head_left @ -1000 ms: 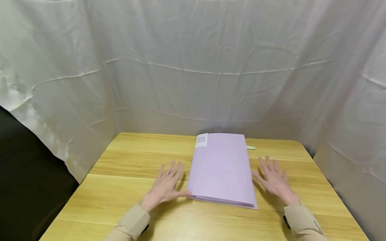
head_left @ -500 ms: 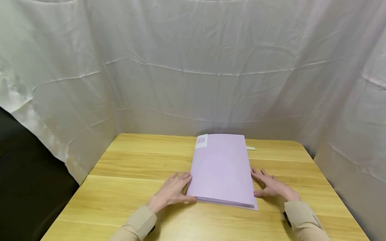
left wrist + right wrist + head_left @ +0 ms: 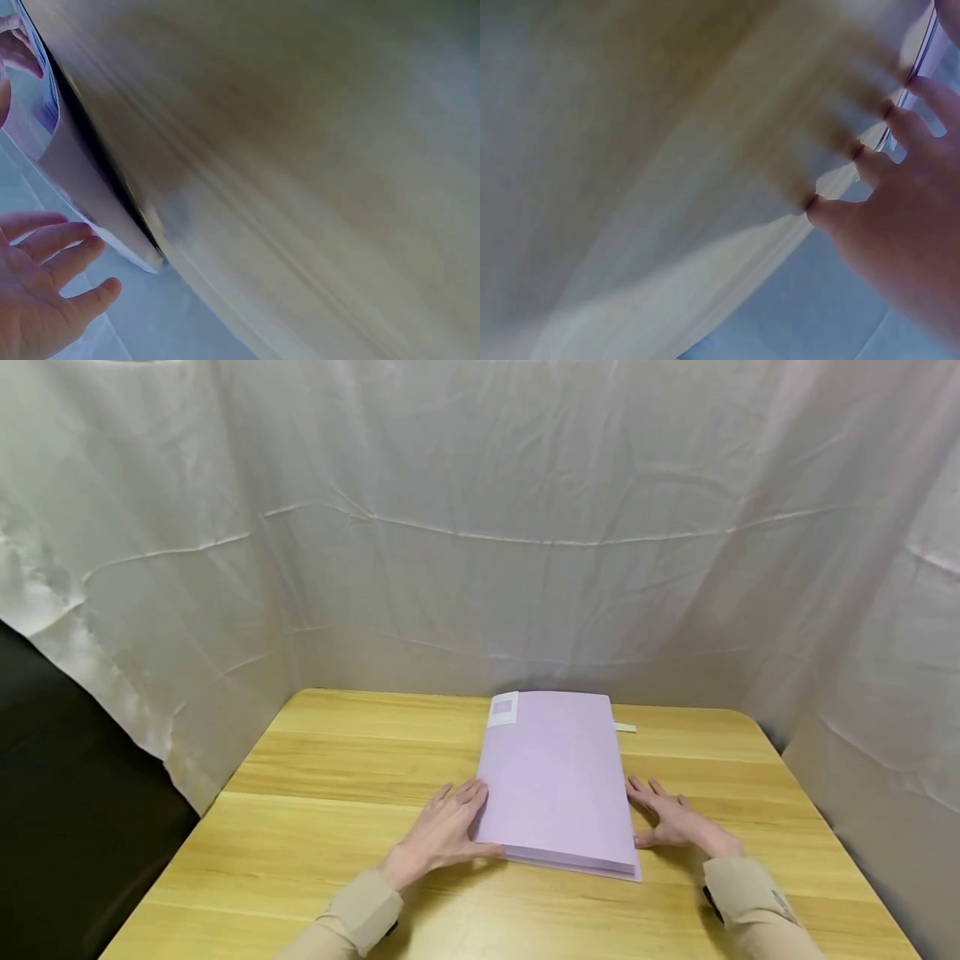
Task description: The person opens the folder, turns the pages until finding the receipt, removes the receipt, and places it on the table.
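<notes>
A lilac folder (image 3: 555, 777) lies closed on the wooden table, a white label (image 3: 503, 708) at its far left corner. Against its left edge, near the front, is my left hand (image 3: 444, 828), the thumb stretched along the front edge and the fingers at the side. My right hand (image 3: 675, 817) is at the right edge, fingers spread, thumb and fingertips at the folder's side. In the left wrist view the left hand (image 3: 37, 300) shows relaxed fingers beside the folder (image 3: 97, 180). The right wrist view has the right hand's fingertips (image 3: 821, 210) down on the tabletop.
The wooden table (image 3: 315, 827) has rounded far corners. A small pale strip (image 3: 625, 727) sticks out past the folder's right side near the back. Grey cloth (image 3: 540, 527) hangs behind and around the table, with a black area (image 3: 67, 810) at the left.
My left hand has moved right onto the folder's front left corner, its fingers closer together. My right hand has drawn in from the table to the folder's right edge.
</notes>
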Demonstrator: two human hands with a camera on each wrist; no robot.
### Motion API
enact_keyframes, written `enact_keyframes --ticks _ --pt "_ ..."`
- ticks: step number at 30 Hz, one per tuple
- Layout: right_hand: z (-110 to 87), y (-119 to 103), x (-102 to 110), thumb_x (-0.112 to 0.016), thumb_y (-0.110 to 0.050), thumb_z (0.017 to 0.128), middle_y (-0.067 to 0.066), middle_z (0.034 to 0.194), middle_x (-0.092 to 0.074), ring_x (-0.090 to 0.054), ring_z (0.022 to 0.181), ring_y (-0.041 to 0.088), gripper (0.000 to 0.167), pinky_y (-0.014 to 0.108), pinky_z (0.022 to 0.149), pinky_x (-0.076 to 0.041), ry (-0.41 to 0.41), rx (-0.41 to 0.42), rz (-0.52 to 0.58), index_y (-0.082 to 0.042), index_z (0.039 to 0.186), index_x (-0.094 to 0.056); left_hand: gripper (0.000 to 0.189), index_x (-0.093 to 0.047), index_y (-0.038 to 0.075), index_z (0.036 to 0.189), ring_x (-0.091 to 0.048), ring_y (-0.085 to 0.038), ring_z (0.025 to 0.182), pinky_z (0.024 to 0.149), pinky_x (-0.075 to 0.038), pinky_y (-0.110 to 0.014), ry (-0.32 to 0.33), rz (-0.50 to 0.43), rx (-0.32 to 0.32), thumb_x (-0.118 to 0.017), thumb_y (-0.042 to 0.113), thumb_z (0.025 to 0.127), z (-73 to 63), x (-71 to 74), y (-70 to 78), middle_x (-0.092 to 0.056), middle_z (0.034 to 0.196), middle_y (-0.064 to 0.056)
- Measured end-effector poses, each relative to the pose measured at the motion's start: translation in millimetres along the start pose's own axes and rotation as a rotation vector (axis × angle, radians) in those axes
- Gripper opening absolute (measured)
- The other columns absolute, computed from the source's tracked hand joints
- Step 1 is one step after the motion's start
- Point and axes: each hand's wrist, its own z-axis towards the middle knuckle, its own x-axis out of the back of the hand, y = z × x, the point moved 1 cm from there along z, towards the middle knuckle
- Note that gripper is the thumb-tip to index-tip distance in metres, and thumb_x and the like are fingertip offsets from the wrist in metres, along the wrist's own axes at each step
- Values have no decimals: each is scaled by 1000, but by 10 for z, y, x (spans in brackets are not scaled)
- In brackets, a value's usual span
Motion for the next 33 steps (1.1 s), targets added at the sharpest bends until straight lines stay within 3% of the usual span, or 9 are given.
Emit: enact_keyframes --ticks 15,25,33 --pt "29 43 -7 -89 -22 71 35 159 -21 -11 144 65 96 89 104 -5 18 -27 4 4 150 -39 100 -36 -2 153 -42 -29 148 123 -31 -55 100 -67 -57 -69 63 84 172 79 210 -38 160 -19" --pt "1 6 9 -88 -31 74 38 157 -24 -8 144 64 108 87 107 -3 17 -57 32 8 153 -26 102 -28 -4 155 -34 -29 152 126 -22 -51 220 -235 9 -74 53 85 171 208 263 -30 162 -20" --pt "6 38 4 -86 -36 76 35 161 -18 -7 145 64 99 87 106 -2 -1 -44 16 4 151 -36 103 -22 -3 157 -32 -31 152 127 -23 -47 273 -303 39 -73 52 86 168 268 270 -25 165 -18"
